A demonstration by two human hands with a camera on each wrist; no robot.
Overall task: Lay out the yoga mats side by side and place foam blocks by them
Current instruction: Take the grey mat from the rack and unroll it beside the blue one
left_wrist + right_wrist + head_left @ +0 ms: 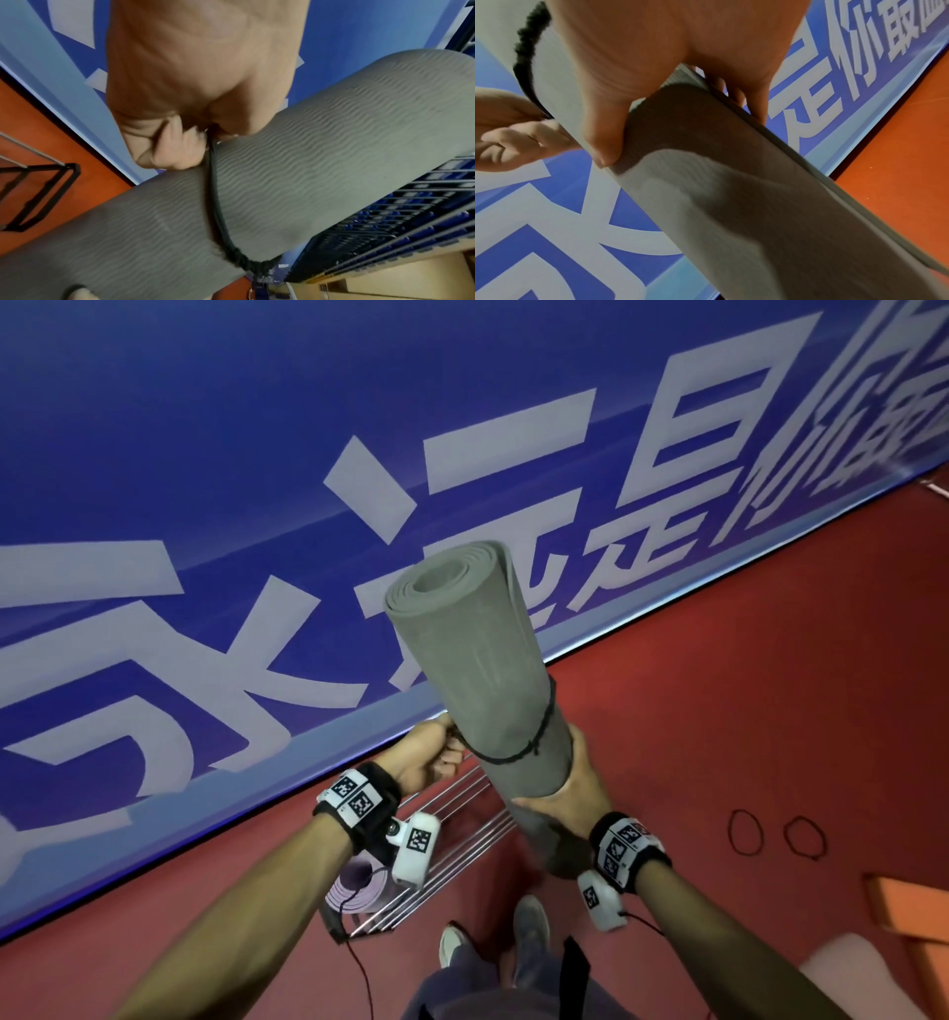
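A rolled grey yoga mat [477,670] stands tilted in the air in front of me, its open end up. My right hand [570,793] grips the roll near its lower part [706,182], thumb on one side and fingers on the other. A black elastic band [534,742] circles the roll [308,162]. My left hand [436,757] pinches that band [216,192] at the roll's left side, fingers curled [180,150]. A rolled purple mat [354,886] lies on a wire rack below. An orange foam block [914,911] lies on the floor at the right.
A blue banner wall [257,505] with large white characters runs along the red floor [744,685]. The metal wire rack [462,834] stands at its foot. Two loose black bands [747,832] lie on the floor. A pale pink thing [852,973] shows at the bottom right. My shoes [529,937] stand below.
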